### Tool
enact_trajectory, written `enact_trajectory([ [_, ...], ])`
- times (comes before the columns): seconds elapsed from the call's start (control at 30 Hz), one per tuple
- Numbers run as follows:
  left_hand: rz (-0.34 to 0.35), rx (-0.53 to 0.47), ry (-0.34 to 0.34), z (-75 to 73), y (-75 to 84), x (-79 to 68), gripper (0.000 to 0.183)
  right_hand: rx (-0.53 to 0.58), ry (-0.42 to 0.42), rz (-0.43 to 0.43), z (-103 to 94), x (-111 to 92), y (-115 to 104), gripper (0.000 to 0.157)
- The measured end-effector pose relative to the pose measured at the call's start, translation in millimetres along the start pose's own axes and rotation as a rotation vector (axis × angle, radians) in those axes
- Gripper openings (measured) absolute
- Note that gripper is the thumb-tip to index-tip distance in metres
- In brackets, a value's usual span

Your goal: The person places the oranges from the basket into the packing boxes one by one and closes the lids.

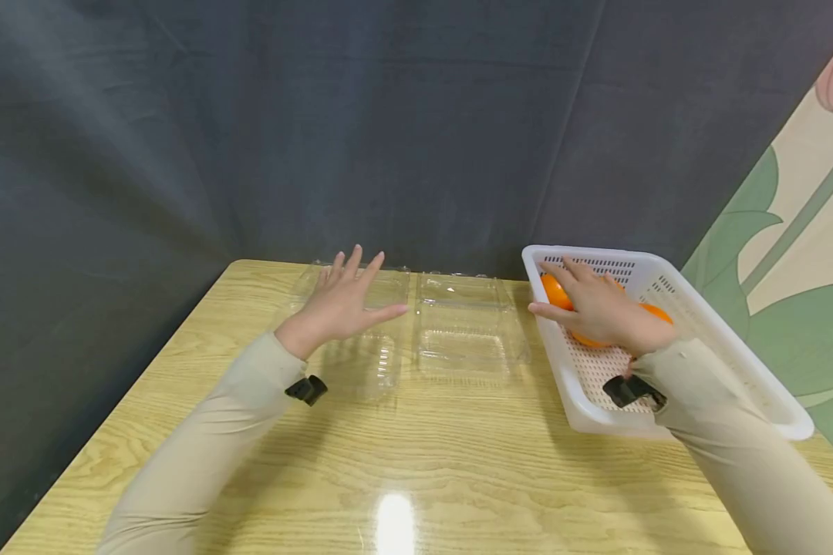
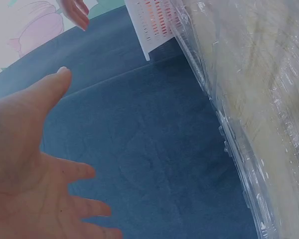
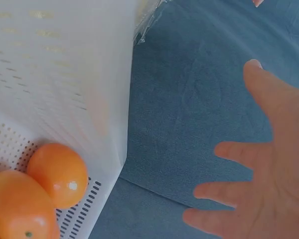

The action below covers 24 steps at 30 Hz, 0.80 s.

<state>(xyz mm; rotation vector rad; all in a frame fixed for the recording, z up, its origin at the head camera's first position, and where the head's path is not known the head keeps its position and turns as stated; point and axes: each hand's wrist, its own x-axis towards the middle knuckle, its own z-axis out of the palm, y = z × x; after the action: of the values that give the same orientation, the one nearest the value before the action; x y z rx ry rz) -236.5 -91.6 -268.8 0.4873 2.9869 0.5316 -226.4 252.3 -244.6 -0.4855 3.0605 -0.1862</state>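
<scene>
Fingers spread, my left hand (image 1: 340, 303) hovers over the left clear plastic clamshell box (image 1: 364, 362), holding nothing. A second clear clamshell box (image 1: 465, 339) lies beside it with its lid laid back. My right hand (image 1: 600, 304) is above the white plastic basket (image 1: 736, 339), fingers stretched out, with nothing in its grasp. Beneath it several oranges (image 1: 555, 291) sit in the basket, partly hidden by the hand in the head view. Two oranges (image 3: 58, 175) show plainly in the right wrist view, apart from the hand (image 3: 254, 174).
The boxes and basket stand on a wood-grain table (image 1: 416, 455). A dark cloth (image 1: 389, 131) hangs behind its back edge. At the right is a panel with a flower print (image 1: 798, 270). The basket's raised walls surround the oranges.
</scene>
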Motion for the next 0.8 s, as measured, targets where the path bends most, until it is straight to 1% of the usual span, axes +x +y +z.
enact_trajectory([
  [0.1,0.001,-0.007,-0.003,-1.8,-2.1,-1.8,0.092,-0.002,0.029,-0.019,-2.0,-2,0,0.078],
  [0.23,-0.001,-0.014,-0.023,-5.2,-8.2,-5.3,0.093,-0.012,0.043,-0.028,-5.0,-5,1,0.076],
  [0.43,-0.006,-0.010,-0.035,-11.8,-22.3,-12.4,0.093,-0.019,0.016,-0.015,-8.8,-9,2,0.075],
  [0.67,0.014,-0.024,-0.044,-16.0,-41.3,-23.4,0.088,-0.014,0.032,-0.039,-10.8,-12,8,0.067],
  [0.8,0.015,-0.025,-0.067,-16.2,-51.0,-31.0,0.088,-0.036,0.023,-0.036,-12.1,-14,12,0.069],
])
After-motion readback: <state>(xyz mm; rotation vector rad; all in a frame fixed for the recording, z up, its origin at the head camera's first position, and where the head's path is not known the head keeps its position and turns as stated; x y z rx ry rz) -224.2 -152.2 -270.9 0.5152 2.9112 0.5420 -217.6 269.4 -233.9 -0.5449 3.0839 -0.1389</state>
